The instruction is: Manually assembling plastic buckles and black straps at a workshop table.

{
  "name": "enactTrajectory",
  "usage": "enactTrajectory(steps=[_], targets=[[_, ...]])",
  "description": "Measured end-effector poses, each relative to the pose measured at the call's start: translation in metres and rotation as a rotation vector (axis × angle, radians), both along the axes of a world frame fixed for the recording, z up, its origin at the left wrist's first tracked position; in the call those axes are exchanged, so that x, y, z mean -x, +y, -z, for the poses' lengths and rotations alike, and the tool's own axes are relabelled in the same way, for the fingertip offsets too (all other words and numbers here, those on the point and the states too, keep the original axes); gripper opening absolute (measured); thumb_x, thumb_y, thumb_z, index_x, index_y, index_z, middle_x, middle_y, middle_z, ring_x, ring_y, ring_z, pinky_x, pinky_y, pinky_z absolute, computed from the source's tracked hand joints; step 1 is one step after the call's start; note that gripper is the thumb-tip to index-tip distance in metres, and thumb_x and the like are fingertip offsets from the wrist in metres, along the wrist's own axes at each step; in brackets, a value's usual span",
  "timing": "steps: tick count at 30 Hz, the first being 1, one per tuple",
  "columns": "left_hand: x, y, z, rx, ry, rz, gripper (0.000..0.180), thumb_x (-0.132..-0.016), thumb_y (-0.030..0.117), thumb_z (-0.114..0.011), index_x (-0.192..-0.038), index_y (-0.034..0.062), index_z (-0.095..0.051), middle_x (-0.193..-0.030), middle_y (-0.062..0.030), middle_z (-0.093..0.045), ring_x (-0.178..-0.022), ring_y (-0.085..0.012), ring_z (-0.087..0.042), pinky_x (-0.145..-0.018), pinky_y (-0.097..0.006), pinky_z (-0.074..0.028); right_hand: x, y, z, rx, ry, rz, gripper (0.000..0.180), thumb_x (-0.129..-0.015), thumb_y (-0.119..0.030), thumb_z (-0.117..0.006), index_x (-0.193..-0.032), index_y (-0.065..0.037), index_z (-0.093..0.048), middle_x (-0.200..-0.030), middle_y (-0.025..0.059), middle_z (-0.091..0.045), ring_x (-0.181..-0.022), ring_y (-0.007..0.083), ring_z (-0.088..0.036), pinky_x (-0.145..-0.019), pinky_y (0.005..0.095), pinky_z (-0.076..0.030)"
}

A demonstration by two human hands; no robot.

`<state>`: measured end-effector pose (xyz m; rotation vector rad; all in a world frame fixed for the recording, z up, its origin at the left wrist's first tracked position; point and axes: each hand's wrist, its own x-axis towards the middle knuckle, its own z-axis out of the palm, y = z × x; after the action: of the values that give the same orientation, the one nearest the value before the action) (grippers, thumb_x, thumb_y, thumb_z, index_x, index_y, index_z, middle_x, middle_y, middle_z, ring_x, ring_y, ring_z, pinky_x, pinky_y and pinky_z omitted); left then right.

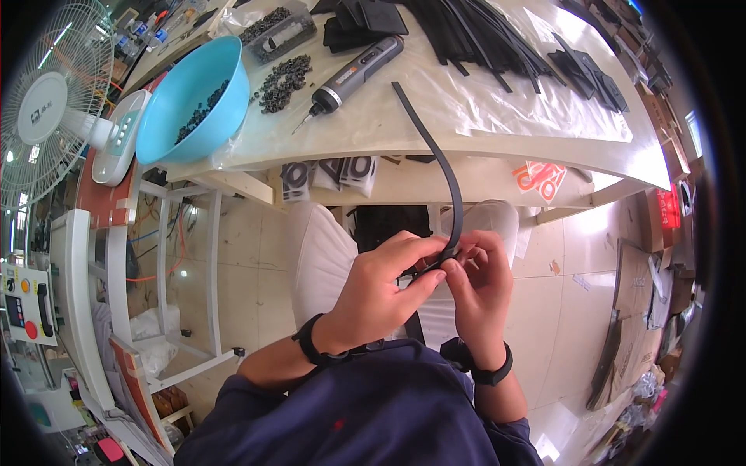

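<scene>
Both my hands meet above my lap, below the table's front edge. My left hand pinches the lower end of a long black strip between thumb and fingers. My right hand grips the same end from the other side, fingertips touching the left ones. The strip curves up from my hands and its far end rests on the table. A small dark part at the strip's end is mostly hidden by my fingers. A black band sits on each wrist.
On the table lie a grey electric screwdriver, a pile of small black parts, a blue bowl holding more of them, a tray and many black strips. A white fan stands at the left.
</scene>
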<state>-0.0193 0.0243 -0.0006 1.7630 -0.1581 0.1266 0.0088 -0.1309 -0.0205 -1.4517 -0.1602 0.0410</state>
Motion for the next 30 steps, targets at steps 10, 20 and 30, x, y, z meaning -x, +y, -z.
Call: enactTrajectory(steps=[10,20,30], targets=[[0.002,0.005,-0.002,0.188,0.207,0.004,0.030,-0.091,-0.001,-0.067,-0.120,-0.0077,-0.063,-0.106,-0.0121,-0.071,-0.097,-0.0132,-0.066,-0.086,-0.027,-0.054,-0.001,-0.009,-0.009,-0.004,0.149,-0.160,0.008,-0.092,0.000,-0.066,-0.097,0.002,-0.061,-0.094,0.0001,-0.056,-0.076,0.0051,-0.049,-0.072,0.0206,-0.043],[0.004,0.010,-0.001,0.314,0.290,0.064,0.032,-0.093,-0.006,-0.059,-0.125,-0.0075,-0.061,-0.113,-0.0129,-0.070,-0.103,-0.0151,-0.066,-0.091,-0.029,-0.054,-0.003,-0.008,-0.018,-0.108,0.343,-0.257,0.012,-0.092,-0.001,-0.066,-0.102,-0.001,-0.061,-0.091,-0.0020,-0.061,-0.085,0.0033,-0.056,-0.071,0.0181,-0.044],[0.004,0.011,0.000,0.360,0.296,0.040,0.033,-0.092,-0.006,-0.059,-0.125,-0.0063,-0.060,-0.114,-0.0111,-0.069,-0.104,-0.0137,-0.065,-0.089,-0.027,-0.053,-0.004,0.001,-0.021,-0.152,0.372,-0.222,0.010,-0.091,-0.002,-0.065,-0.099,-0.002,-0.059,-0.086,-0.0029,-0.061,-0.075,0.0012,-0.051,-0.064,0.0162,-0.040]])
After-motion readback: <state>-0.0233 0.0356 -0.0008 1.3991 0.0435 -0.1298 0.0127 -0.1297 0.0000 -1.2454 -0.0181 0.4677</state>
